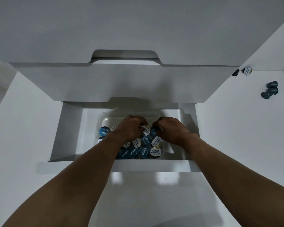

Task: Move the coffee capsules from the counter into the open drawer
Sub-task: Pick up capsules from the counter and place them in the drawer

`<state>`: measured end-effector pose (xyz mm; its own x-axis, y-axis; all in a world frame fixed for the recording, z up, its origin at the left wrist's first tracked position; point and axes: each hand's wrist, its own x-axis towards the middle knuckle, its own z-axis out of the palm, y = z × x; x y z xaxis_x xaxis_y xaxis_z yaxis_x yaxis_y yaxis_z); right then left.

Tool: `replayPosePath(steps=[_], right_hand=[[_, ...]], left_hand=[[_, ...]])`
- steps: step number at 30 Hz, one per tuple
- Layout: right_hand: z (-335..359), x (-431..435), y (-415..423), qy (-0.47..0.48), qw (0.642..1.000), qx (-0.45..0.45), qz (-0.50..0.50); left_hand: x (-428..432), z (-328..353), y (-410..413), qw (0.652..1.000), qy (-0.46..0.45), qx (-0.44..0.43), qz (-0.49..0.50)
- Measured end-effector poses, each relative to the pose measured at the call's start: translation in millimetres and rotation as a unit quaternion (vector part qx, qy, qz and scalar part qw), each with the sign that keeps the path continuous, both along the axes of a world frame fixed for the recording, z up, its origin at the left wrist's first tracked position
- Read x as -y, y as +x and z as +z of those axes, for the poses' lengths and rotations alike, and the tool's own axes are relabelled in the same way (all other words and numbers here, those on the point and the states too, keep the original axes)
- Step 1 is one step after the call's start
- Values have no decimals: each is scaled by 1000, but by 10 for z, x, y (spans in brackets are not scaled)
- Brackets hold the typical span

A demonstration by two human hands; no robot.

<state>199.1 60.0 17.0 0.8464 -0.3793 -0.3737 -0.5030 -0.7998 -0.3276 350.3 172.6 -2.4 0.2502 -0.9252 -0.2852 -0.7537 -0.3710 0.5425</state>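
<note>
We are reaching both forearms down into the open white drawer (154, 165), working over the clear plastic tray (100, 119) that is sitting on its floor. The tray is already holding a crowd of round foil-lidded coffee capsules (155, 152), blue and white, packed lid-up and leaning on one another. We are therefore keeping our hands toward its far end, where bare tray is showing and there is room to set more down.

Our left hand (130, 128) is hovering knuckles-up with its fingers curled downward. A white-lidded capsule (145, 130) is lying right at its fingertips, but we cannot tell whether the fingers are gripping it or anything under the palm. Our right hand (171, 129) is curling fingers and thumb around a dark blue-lidded capsule (155, 131), seemingly pinching it by the rim so that it can go in lid-up beside the others.

Off to the right, on the white counter (228, 128), a pair of dark grey capsules (270, 89) is lying on their sides, touching. Two further capsules (246, 71) are sitting back by the corner. We are judging the job well along, with those four left to fetch.
</note>
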Motion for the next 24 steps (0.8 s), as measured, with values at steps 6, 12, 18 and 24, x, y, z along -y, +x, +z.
replayPosePath(steps=[6, 12, 18, 24], right_hand=[[-22, -21, -21, 2, 1000, 4, -8], [-40, -12, -15, 7, 1000, 6, -22], [20, -24, -47, -5, 998, 33, -52], [223, -101, -136, -67, 987, 118, -89]], left_hand=[[-3, 19, -17, 1000, 3, 5, -2], [2, 15, -37, 1000, 15, 1, 8], [-34, 119, -107, 999, 13, 11, 51], [-232, 424, -256, 988, -17, 101, 111]])
